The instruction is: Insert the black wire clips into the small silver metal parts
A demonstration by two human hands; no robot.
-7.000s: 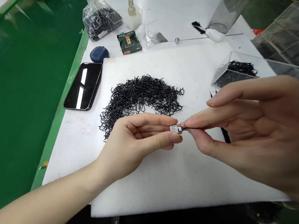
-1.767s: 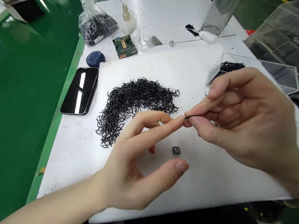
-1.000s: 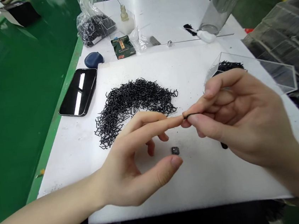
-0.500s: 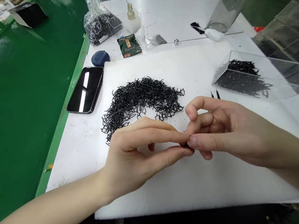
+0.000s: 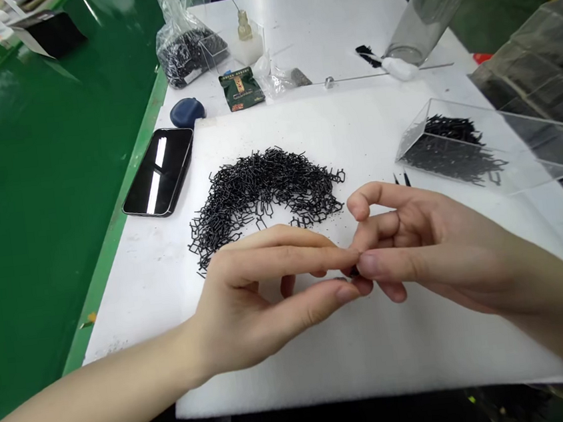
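- Green flooring runs along the left of a white worktable [image 5: 322, 19], and a sheet of white foam [image 5: 302, 363] covers its near half, soft enough that small parts stay put and lift off easily.
- From the head view, the left hand [image 5: 260, 294] and the right hand [image 5: 416, 250] meet fingertip to fingertip low over the foam, just in front of a heap of black wire clips [image 5: 264, 189].
- Thumb and forefinger of each hand pinch toward one spot, where a small dark piece [image 5: 352, 272] peeks out between the tips; it is mostly hidden, so I cannot tell which hand actually bears it or what it is.
- The right hand's other fingers are curled up and away, probably to keep the pinch in sight.
- A clear plastic box [image 5: 536, 144] lies tipped on its side to the right, its mouth facing the foam, with more black clips inside; that keeps it within easy reach of the right hand.
- Dark tweezer tips [image 5: 401, 179] show just behind the right hand.
- A phone [image 5: 159, 172] rests face up at the foam's left edge, well apart from the hands.
- Farther back sit a bag of clips [image 5: 186, 46], a green packet [image 5: 242, 87] and a small bottle [image 5: 244, 23].
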